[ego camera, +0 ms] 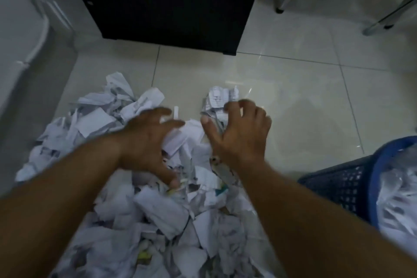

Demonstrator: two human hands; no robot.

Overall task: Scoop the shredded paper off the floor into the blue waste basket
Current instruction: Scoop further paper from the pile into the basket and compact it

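Both bare hands are reaching into the white shredded paper (158,214) lying heaped on the pale tiled floor (293,88).
The left hand (144,142) is hovering low over the middle of the heap, fingers spread apart and thumb dipping among the scraps, gripping nothing that the blur lets show. The right hand (242,135) is working at the heap's far right edge, its fingers hooking over a crumpled printed wad of paper (217,99), thumb lying against its near side. The round blue plastic mesh waste basket (338,189) is standing just right of the right forearm, already holding paper.
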